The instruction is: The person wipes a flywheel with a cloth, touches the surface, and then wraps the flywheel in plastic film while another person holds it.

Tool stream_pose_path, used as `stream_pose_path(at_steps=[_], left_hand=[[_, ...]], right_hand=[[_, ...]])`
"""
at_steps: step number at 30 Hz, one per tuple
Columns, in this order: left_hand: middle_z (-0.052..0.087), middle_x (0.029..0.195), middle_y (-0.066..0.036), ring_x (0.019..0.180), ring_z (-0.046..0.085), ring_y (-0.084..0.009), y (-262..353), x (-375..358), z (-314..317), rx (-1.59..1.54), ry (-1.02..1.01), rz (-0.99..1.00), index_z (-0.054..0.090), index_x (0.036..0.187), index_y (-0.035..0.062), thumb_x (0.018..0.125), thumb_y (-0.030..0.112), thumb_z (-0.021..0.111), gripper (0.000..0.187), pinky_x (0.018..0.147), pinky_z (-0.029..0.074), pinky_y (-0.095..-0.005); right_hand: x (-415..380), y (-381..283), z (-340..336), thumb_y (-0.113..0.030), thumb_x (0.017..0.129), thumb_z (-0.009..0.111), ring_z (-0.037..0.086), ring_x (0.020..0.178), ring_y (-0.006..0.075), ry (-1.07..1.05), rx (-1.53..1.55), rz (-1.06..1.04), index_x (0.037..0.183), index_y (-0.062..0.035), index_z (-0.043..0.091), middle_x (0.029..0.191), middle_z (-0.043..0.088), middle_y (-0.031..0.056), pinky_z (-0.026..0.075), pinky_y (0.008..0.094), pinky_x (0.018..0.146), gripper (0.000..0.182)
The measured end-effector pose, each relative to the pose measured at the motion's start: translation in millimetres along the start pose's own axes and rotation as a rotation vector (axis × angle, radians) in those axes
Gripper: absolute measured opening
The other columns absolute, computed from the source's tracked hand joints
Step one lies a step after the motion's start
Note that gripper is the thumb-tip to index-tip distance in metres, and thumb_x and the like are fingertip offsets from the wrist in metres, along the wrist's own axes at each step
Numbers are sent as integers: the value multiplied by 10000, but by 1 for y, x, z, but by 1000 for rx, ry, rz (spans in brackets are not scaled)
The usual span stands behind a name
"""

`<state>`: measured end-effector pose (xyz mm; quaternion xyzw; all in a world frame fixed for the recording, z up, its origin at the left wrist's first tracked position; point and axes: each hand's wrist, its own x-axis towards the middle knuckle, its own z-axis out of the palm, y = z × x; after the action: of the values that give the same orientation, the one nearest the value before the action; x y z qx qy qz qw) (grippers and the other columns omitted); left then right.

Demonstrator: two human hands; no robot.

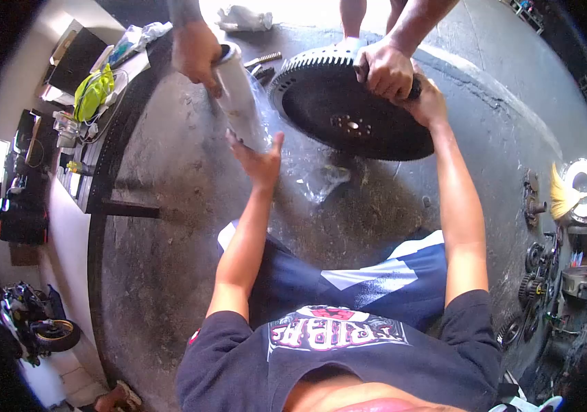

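Note:
My left hand (258, 159) is raised with its fingers apart, at the lower end of a pale cylindrical roll (235, 93); whether they touch is unclear. A co-worker's hand (197, 58) grips that roll near its top. On the right, my right hand (428, 103) is closed on the edge of a large dark toothed disc (321, 110), beside the co-worker's other hand (386, 71), which also holds the rim. The disc is tilted and has a ring of small holes at its centre. Crumpled clear plastic (321, 182) lies below the disc.
A bolt-like rod (262, 59) lies on the grey floor (170, 261) behind the roll. A bench with a yellow-green item (93, 95) stands at the left. Several gears (532, 288) and a straw-coloured brush (563, 193) are at the right. A wheel (56, 334) is at lower left.

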<state>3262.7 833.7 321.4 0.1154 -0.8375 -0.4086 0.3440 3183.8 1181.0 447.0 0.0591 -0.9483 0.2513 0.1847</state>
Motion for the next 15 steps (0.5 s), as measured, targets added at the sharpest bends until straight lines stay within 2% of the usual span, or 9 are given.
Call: stream_pose_path(at_steps=[1,4,6,7,9,10,11,13,15], left_hand=[[264,1412,-286,1292,331,-393,-1,6,-1,15,-17,-11,49,1423,-80,642,327,865,1201,1091,277,-446],[283,1390,-289,1282,343,-386,-16,23,6,306,112,-56,60,1403,-111,589,327,898,1249,1086,286,-436],[298,1393,-308,1297,323,-414,-34,34,10,13,131,-72,139,1408,-102,565,413,894,1243,1094,261,-447],[298,1393,-308,1297,323,-414,-40,39,10,39,133,-83,139,1408,-102,565,413,894,1243,1094,261,-447],[369,1349,-255,1235,393,-357,-33,49,9,-205,134,104,213,1377,-105,551,375,912,1184,1057,314,-418],[458,1260,-191,1123,478,-285,-58,61,3,-78,35,154,349,1310,-86,591,250,909,972,980,393,-382],[458,1260,-191,1123,478,-285,-69,69,1,-75,32,152,349,1310,-86,591,250,909,972,980,393,-382],[525,1159,-149,1024,539,-244,-78,76,-5,-430,-152,-55,463,1222,-41,632,148,877,746,908,446,-364],[544,1117,-123,972,560,-216,-63,79,-29,-290,-314,-34,522,1185,-2,652,112,854,638,894,456,-335]], right_hand=[[0,6,3,-330,615,847,578,1122,324,-20,5,15,1401,-222,407,1222,592,145,476,413,928,908],[0,18,12,-374,629,838,570,1126,332,11,46,-34,1403,-220,394,1224,584,154,469,408,942,905],[2,21,8,-360,628,834,559,1141,349,-42,88,-67,1400,-178,392,1234,572,180,459,413,957,908],[2,22,6,-346,627,831,547,1157,366,-76,133,-87,1397,-136,390,1243,560,205,449,418,971,912],[4,31,-10,-341,571,861,539,1180,292,-267,285,-26,1436,-131,321,1255,559,192,421,389,998,1041],[0,42,-11,-342,578,858,526,1193,299,-238,313,-69,1433,-120,324,1264,550,193,409,395,1006,1033],[-3,53,-13,-342,584,856,514,1205,306,-200,336,-113,1430,-109,327,1272,541,195,397,401,1015,1025],[-18,58,-13,-317,625,839,510,1201,282,-136,274,-170,1436,-101,321,1286,535,167,383,392,1024,986],[-30,62,-1,-293,667,822,505,1197,258,-89,228,-229,1442,-93,315,1300,529,140,369,382,1033,948]])
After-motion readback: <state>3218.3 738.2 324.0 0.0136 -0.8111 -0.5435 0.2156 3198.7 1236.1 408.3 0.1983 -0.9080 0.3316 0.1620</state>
